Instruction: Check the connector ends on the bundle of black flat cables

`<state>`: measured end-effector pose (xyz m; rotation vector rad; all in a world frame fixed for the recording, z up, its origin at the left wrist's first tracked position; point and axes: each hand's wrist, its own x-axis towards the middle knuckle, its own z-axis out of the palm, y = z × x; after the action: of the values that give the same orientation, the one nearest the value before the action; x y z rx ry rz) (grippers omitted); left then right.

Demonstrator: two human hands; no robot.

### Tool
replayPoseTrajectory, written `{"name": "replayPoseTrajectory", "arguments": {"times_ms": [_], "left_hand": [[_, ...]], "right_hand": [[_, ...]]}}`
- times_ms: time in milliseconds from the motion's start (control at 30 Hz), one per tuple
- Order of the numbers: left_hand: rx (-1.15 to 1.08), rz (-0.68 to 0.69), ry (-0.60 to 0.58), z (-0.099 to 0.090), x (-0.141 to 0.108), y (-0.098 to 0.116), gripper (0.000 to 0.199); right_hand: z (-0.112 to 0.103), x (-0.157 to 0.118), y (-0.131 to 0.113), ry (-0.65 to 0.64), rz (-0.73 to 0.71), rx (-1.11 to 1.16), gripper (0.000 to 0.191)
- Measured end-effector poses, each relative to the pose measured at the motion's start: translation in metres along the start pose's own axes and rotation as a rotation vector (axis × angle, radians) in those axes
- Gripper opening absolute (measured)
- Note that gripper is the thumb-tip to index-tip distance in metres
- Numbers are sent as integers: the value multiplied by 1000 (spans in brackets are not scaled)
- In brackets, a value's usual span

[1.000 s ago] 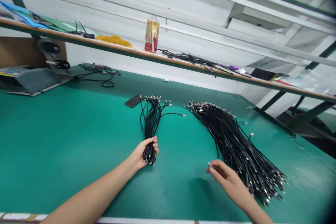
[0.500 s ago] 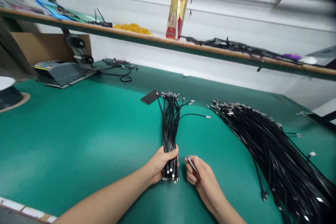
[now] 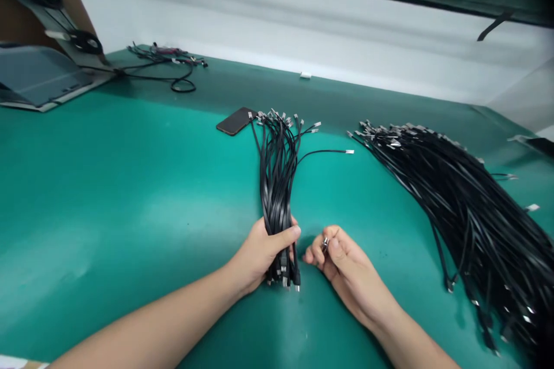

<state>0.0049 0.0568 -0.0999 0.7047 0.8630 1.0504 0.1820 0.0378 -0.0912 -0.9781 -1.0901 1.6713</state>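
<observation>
My left hand (image 3: 262,255) is shut around the lower part of a bundle of black flat cables (image 3: 277,184), with their metal-tipped ends sticking out below my fingers and fanned out at the far end. One cable (image 3: 324,151) bends away to the right. My right hand (image 3: 346,265) sits just to the right of the bundle, apart from it. Its thumb and fingers pinch a small metal connector (image 3: 325,244). Any cable attached to that connector is hidden.
A large pile of similar black cables (image 3: 459,213) lies on the green mat (image 3: 130,184) at the right. A black phone (image 3: 235,121) lies beyond the bundle. Loose dark cables (image 3: 164,63) and a grey machine (image 3: 38,75) stand at the far left.
The view has tilted down and the shelf has left the frame. My right hand has come left from the pile to beside the bundle, holding the metal piece. My left hand still grips the bundle.
</observation>
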Motion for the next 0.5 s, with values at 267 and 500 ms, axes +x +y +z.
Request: {"name": "replayPoseTrajectory", "arguments": {"times_ms": [267, 500], "left_hand": [[18, 47, 41, 1, -2, -4, 42], [39, 78, 1, 2, -8, -5, 40]], "right_hand": [[10, -13, 6, -17, -2, -378, 33], [12, -15, 6, 83, -57, -513, 29]]}}
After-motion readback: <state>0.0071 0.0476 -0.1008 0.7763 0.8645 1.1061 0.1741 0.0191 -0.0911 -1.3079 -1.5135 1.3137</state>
